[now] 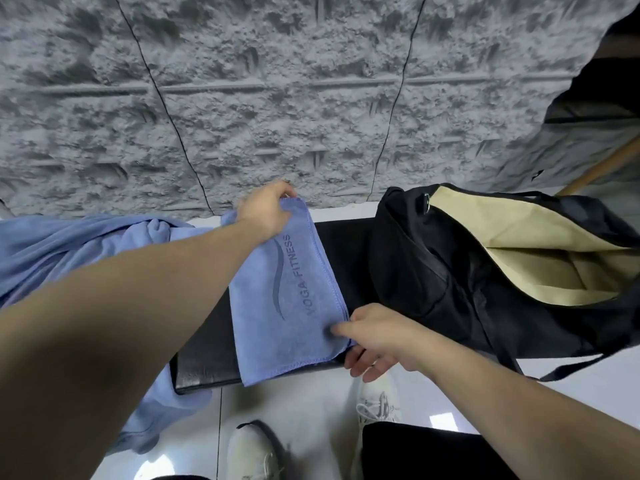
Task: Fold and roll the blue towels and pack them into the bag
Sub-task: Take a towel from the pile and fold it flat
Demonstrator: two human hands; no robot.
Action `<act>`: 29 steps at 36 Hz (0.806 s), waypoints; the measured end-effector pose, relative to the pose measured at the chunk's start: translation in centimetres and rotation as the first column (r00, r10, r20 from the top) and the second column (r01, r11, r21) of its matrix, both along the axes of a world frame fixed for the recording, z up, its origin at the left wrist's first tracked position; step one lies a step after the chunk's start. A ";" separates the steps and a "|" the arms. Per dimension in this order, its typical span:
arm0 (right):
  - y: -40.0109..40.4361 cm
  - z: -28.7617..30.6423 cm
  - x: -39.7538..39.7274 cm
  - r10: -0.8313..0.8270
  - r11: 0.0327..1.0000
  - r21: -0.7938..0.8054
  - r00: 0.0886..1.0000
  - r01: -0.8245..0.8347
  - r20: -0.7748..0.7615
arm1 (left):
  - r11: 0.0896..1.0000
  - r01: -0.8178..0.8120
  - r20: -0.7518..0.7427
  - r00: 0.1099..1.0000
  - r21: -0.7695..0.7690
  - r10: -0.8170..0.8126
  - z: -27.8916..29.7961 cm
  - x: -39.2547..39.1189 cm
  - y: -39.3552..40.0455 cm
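A blue towel (pixel 294 299) printed "YOGA FITNESS" lies folded flat across a black bench (pixel 201 362). My left hand (pixel 265 213) pinches its far corner near the wall. My right hand (pixel 374 336) pinches the near right corner, thumb on top and fingers underneath. A lighter blue towel (pixel 76 251) lies bunched at the left and hangs over the bench's front. The black bag (pixel 433 271) with a beige lining (pixel 526 244) stands open to the right of the folded towel.
A grey rough-textured wall (pixel 277 91) rises right behind the bench. Below the bench's front edge is a white floor (pixel 311 410) with my two white shoes (pixel 379 400). A bag strap (pixel 512 355) hangs over the front at the right.
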State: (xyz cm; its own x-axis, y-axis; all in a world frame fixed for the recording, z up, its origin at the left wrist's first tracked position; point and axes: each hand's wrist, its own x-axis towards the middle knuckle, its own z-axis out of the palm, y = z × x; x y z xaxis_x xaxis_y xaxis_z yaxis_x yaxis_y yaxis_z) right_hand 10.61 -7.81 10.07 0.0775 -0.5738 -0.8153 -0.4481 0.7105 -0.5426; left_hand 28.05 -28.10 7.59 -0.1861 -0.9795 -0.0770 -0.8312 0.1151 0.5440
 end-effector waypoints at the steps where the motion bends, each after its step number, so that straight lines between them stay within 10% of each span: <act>1: 0.1 0.0 0.0 0.008 1.000 -0.010 1.000 -0.008 -0.010 | 1.000 0.016 0.026 1.000 -0.005 -0.015 -0.2 -0.2 0.3; 19: 1.7 0.3 -0.2 -0.020 0.993 -0.115 0.999 0.014 -0.051 | 0.928 0.284 -0.093 0.945 -0.242 -0.313 -1.1 4.4 16.6; 29: 3.3 0.6 -0.3 0.011 0.996 -0.083 0.999 -0.014 -0.034 | 0.792 0.572 0.319 0.807 -0.213 -0.497 -2.8 8.4 22.8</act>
